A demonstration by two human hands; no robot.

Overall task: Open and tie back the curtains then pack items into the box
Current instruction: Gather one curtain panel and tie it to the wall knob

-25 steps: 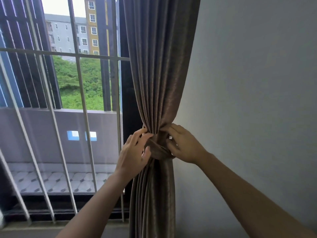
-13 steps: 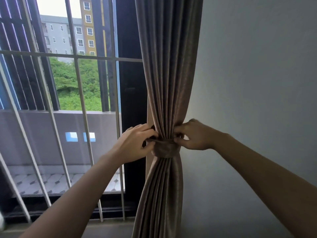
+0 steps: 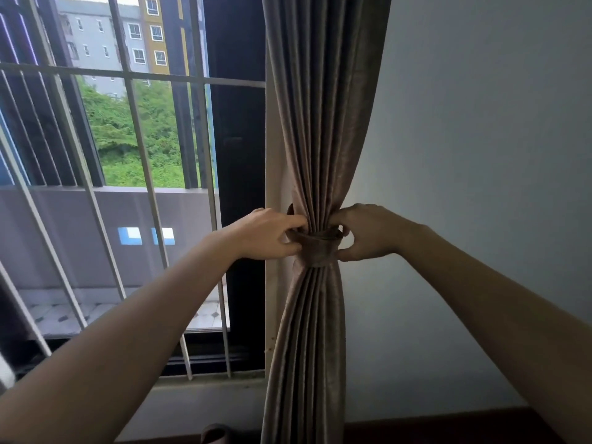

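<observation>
The curtain (image 3: 315, 139) is grey-brown with a soft shine, and the tie-back (image 3: 317, 249) has the same colour, a little darker. The wall (image 3: 480, 155) is pale grey-white. The window bars (image 3: 141, 149) are white. Outside, the trees (image 3: 128, 136) are green, and one building (image 3: 96, 43) is grey with a yellow part. The balcony tiles (image 3: 51, 310) are white with small dark diamonds.

Your curtain (image 3: 320, 123) is woven cloth w/ a soft satin sheen, taupe, pleated smooth. The tieback band (image 3: 318, 251) at 6 o'clock of the gather is the same cloth, slightly darker. Window bars (image 3: 137, 123) at 9 o'clock look like painted metal, white, semi-gloss. Wall (image 3: 480, 139) at 3 o'clock is matt paint, smooth. Balcony floor tiles (image 3: 54, 309) at 8 o'clock look glazed, pale.
</observation>
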